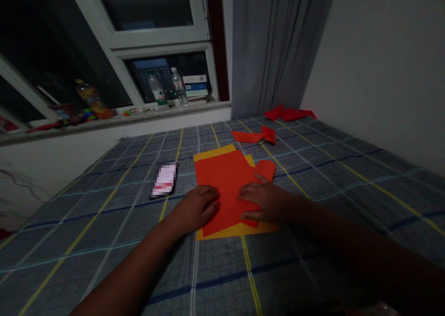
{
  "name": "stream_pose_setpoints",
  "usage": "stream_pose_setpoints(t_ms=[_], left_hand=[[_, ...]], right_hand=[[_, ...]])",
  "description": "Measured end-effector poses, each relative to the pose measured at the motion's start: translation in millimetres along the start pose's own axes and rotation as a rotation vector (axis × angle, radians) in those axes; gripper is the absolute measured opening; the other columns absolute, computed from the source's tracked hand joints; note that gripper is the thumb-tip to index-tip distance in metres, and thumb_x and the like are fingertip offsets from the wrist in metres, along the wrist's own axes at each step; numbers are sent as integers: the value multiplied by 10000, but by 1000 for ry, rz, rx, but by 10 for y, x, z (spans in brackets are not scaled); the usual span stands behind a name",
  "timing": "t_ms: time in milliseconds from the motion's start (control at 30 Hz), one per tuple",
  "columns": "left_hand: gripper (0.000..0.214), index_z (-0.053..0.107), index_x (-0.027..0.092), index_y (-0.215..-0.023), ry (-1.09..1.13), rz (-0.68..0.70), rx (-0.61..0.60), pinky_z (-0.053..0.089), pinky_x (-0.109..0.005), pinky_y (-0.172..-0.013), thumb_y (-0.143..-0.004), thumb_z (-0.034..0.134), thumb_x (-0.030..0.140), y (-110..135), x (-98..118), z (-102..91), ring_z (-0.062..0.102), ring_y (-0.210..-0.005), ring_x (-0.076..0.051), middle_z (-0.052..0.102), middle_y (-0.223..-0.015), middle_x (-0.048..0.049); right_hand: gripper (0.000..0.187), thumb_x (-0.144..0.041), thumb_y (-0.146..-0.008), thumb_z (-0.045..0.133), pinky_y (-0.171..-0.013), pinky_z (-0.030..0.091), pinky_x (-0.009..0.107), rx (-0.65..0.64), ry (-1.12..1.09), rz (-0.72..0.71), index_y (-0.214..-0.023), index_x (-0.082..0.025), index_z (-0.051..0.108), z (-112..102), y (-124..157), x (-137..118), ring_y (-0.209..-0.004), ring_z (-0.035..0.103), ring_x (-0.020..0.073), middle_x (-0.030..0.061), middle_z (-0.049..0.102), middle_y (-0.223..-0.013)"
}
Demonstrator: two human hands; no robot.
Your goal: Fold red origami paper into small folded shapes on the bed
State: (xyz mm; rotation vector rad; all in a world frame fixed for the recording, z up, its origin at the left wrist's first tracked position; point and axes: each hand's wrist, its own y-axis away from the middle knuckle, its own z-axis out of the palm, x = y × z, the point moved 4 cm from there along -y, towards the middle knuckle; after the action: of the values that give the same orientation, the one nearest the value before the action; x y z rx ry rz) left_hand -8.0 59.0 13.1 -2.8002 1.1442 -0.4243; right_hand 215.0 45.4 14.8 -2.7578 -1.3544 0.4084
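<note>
A red-orange sheet of paper (222, 172) lies on top of a yellow sheet (208, 156), whose edges stick out at the back and front. My left hand (198, 207) rests on the red sheet's left side, fingers slightly bent and thumb apart, with nothing gripped. On the right side, my right hand (262, 200) presses down with its fingers spread over the red paper. From beneath that hand a curved flap of red paper (267, 168) shows; whether it is a fold of the same sheet or a separate piece I cannot tell.
A plaid cloth (114, 232) covers the surface. A phone (164, 180) lies to the left. Behind the sheets are a folded red paper piece (248, 137) and more red material (288, 114). Bottles (158, 91) stand on the windowsill (139, 116). A grey curtain (267, 47) hangs at the back.
</note>
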Motion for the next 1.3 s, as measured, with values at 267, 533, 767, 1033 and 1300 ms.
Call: stream_pose_setpoints(t_ms=[267, 533, 767, 1033, 1300], left_hand=[[367, 568, 198, -1336, 173, 6, 7, 462, -435, -1056, -1015, 435, 315, -11, 227, 55, 595, -1203, -230, 647, -1310, -101], [318, 612, 160, -1233, 209, -111, 190, 452, -422, -1066, -968, 459, 245, -26, 118, -58, 595, -1194, -241, 646, -1273, -121], [345, 657, 158, -1191, 64, -71, 74, 477, -411, -999, -976, 523, 393, -14, 38, 51, 610, -1106, -258, 667, -1180, -122], [396, 654, 145, -1221, -7, -113, 111, 462, -431, -1004, -937, 589, 412, -23, 20, 138, 582, -1115, -279, 613, -1224, -140], [302, 661, 144, -1161, 45, -101, 107, 483, -422, -989, -965, 521, 325, -23, 34, 65, 613, -1074, -259, 655, -1139, -140]], right_hand=[[524, -335, -897, 554, -1168, 181, 560, -87, -62, -67, -1403, -200, 537, 60, -45, -66, -1382, 449, 282, 147, 537, -1462], [434, -149, -828, 543, -1136, 301, 513, -57, -248, -138, -1255, -202, 604, 23, -332, 12, -1285, 529, 243, 105, 626, -1334], [394, -39, -757, 570, -899, 531, 346, 165, -450, -95, -1125, -175, 530, 119, -567, 197, -1009, 654, 175, 101, 558, -1179], [677, -265, -880, 590, -1138, 351, 510, 212, -130, 28, -1501, -151, 346, 76, -402, 66, -1404, 404, 307, 204, 433, -1507], [646, -537, -928, 501, -1117, 163, 725, -121, 40, 177, -1504, -256, 425, 212, -200, 19, -1475, 216, 439, 127, 326, -1607]])
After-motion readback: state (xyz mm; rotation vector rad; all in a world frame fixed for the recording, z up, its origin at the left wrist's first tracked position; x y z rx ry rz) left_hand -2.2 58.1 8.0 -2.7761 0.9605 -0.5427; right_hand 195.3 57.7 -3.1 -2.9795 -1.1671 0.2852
